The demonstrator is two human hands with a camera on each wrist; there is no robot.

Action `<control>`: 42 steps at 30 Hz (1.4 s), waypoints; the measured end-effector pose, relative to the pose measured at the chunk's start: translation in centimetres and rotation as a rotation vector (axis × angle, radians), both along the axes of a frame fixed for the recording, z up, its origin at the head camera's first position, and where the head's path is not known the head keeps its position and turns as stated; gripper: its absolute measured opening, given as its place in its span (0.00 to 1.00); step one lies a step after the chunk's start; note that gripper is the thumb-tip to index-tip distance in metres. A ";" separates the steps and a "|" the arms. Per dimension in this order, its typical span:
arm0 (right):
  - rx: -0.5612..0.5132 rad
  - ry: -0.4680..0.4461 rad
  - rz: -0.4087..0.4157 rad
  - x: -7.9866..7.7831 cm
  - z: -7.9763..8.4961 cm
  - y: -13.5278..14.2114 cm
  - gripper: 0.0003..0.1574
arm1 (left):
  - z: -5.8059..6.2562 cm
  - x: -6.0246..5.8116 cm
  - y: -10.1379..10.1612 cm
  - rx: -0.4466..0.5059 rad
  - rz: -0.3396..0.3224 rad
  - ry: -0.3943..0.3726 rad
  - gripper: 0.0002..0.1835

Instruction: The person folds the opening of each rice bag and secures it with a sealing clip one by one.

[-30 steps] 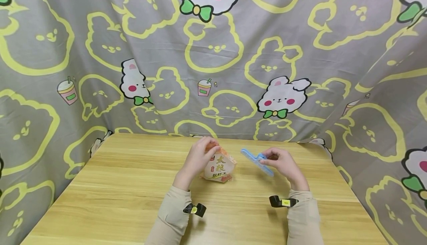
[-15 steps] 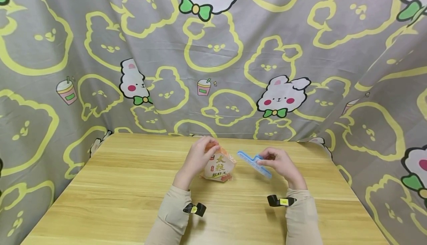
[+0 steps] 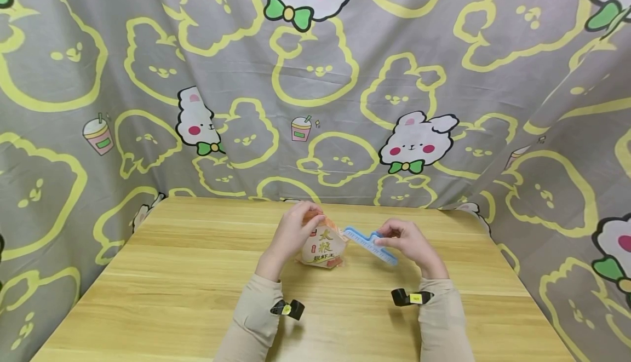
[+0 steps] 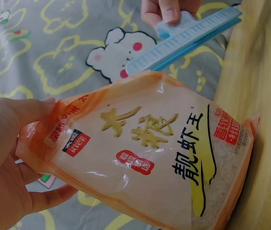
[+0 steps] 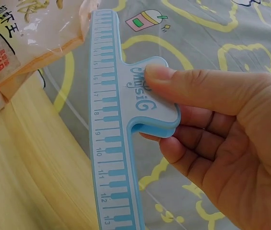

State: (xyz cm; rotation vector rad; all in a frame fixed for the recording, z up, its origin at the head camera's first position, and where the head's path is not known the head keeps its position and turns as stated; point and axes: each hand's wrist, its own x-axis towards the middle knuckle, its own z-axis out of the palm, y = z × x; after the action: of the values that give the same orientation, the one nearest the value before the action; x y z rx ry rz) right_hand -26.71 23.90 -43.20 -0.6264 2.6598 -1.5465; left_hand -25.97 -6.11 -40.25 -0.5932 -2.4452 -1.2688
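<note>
Person at a wood-grain tabletop (image 3: 187, 274), head & both wrist views; L. hand (image 3: 293, 228) grasping the upper L. corner of a rice bag (image 3: 322, 247), thumb on the printed face, fingers curled behind it & partly hidden; bag stands on the tabletop, base down, approx. center toward the far edge, its upper R. part sloping down; film orange at the borders, w/ gold & black characters, a red oval stamp, a yellow swash & a small label reading "RICE"; pale grains visible thru the lower part (L. wrist view); R. hand (image 3: 409, 239) grasping a lt. blue clip (image 3: 370, 244) by its handle, thumb pressed on the lettered plate, other fingers curled round the opposite side; clip is held above the tabletop, its long bar slanting, far end up at the bag's R. upper edge, near end lower & toward the R.; whether bar & bag touch can't be told; bar face printed w/ piano keys & numerals (R. wrist view); both arms in beige sleeves (image 3: 253, 312), ea. cuff w/ a black band (image 3: 294, 310) bearing a yellow tag; bkgd.: gray curtain (image 3: 340, 39) w/ yellow outlined figs., white rabbits in green bows & pink drink cups.
</note>
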 end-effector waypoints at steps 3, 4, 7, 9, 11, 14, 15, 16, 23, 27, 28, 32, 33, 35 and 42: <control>0.000 0.002 0.009 -0.1 -0.1 -0.1 0.07 | 0.0 0.0 0.0 0.000 0.002 -0.001 0.05; -0.001 0.004 0.012 -0.2 -0.1 -0.2 0.07 | 0.0 0.0 0.0 -0.001 0.003 0.000 0.05; -0.014 0.017 0.024 -0.2 -0.2 -0.4 0.07 | 0.0 0.0 0.0 -0.004 0.005 0.003 0.05; -0.023 0.025 0.026 -0.2 -0.2 -0.6 0.07 | -0.1 0.0 0.0 -0.007 0.006 0.001 0.05; -0.029 0.037 0.026 -0.3 -0.3 -0.8 0.07 | -0.1 0.0 0.0 -0.010 0.007 0.000 0.05; -0.042 0.049 0.029 -0.4 -0.6 -1.2 0.07 | -0.2 0.0 -0.1 -0.016 0.008 -0.001 0.05; -0.048 0.050 0.031 -0.4 -0.8 -1.3 0.07 | -0.2 0.0 -0.1 -0.017 0.009 -0.001 0.05; -0.057 0.050 0.032 -0.5 -0.9 -1.4 0.07 | -0.2 0.0 -0.1 -0.018 0.009 0.001 0.05; -0.102 0.009 0.035 -0.9 -1.9 -1.9 0.08 | -0.2 0.1 0.0 -0.006 0.002 -0.001 0.05; -0.108 -0.006 0.031 -1.1 -2.2 -2.0 0.08 | -0.2 0.1 0.0 -0.007 -0.001 0.005 0.05; -0.111 -0.007 0.030 -1.1 -2.2 -2.0 0.09 | -0.2 0.0 0.0 -0.009 0.000 0.007 0.05; -0.125 -0.021 0.024 -1.2 -2.4 -2.2 0.10 | -0.2 0.0 0.0 -0.003 -0.002 0.002 0.05; -0.129 -0.023 0.024 -1.2 -2.4 -2.3 0.10 | -0.2 0.0 0.0 -0.001 -0.003 0.001 0.05; -0.141 -0.026 0.029 -1.2 -2.4 -2.4 0.11 | -0.1 0.0 0.0 -0.004 0.002 0.000 0.05; -0.169 -0.029 0.026 -1.1 -2.2 -2.8 0.11 | 0.0 0.0 0.1 -0.015 0.011 0.011 0.05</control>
State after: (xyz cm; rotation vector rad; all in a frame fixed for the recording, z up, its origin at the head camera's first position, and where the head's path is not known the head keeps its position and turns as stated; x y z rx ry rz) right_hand -27.84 21.06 -45.39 -0.6357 2.5084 -1.7719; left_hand -25.92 -6.03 -40.20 -0.5886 -2.4482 -1.2406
